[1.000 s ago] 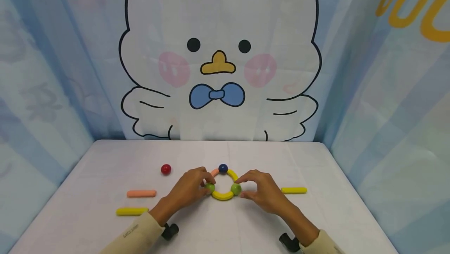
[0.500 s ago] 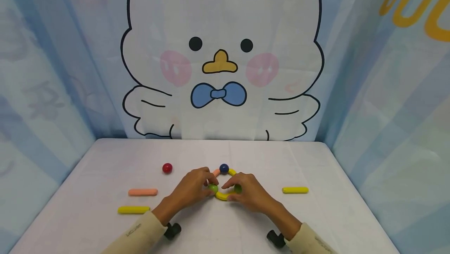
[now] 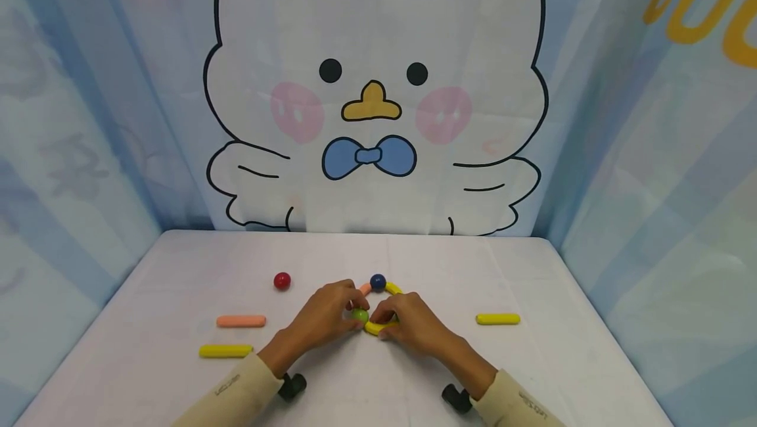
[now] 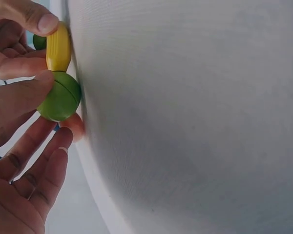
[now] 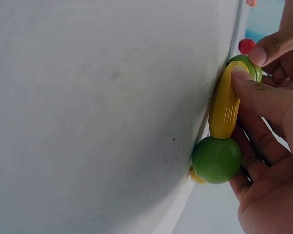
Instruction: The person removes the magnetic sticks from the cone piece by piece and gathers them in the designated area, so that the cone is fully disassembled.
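Note:
A small ring of curved rods and balls lies on the table between my hands. In the head view its top is a dark blue ball (image 3: 378,282), flanked by an orange curved rod (image 3: 365,288) and a yellow curved rod (image 3: 393,288). My left hand (image 3: 324,312) holds the left green ball (image 3: 360,316) between thumb and fingers. My right hand (image 3: 422,323) pinches the yellow front rod (image 5: 224,107), its thumb pressed near the end that meets the left ball. A second green ball (image 5: 217,160) joins the rod's other end, mostly hidden by my right hand in the head view.
On the white table (image 3: 378,387), a red ball (image 3: 282,281) lies at the back left. An orange rod (image 3: 241,321) and a yellow rod (image 3: 226,351) lie left of my left hand. Another yellow rod (image 3: 498,318) is on the right. A printed curtain (image 3: 378,203) hangs behind.
My right hand has moved left from beside the right green ball to the yellow front rod and now pinches it. My left hand stays at the left green ball.

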The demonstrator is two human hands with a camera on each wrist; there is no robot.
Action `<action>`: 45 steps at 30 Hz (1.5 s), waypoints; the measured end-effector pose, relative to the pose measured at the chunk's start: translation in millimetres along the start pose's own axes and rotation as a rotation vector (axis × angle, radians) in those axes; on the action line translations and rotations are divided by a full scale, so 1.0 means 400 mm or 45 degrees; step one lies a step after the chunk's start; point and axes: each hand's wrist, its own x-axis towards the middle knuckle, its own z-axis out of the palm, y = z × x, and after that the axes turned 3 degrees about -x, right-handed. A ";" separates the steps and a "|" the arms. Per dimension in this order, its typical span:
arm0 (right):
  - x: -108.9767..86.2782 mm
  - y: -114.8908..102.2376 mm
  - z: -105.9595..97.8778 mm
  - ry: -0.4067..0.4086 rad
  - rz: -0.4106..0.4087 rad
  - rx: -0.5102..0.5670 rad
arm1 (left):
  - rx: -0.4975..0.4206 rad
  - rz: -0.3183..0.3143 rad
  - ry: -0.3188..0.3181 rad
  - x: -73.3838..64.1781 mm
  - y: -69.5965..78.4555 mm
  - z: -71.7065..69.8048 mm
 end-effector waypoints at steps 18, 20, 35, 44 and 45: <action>-0.007 0.007 -0.018 -0.066 -0.009 0.020 | 0.050 0.036 0.047 -0.001 -0.002 -0.001; -0.011 0.007 -0.021 -0.020 0.015 0.018 | 0.053 0.034 0.046 -0.001 -0.002 -0.001; -0.031 0.010 -0.018 0.371 0.261 -0.135 | 0.096 0.018 0.072 -0.001 -0.003 0.002; -0.025 0.011 -0.011 0.398 0.300 -0.175 | 0.098 -0.010 0.061 0.001 -0.003 0.003; -0.024 0.011 -0.011 0.396 0.301 -0.172 | 0.100 -0.014 0.060 0.001 -0.002 0.003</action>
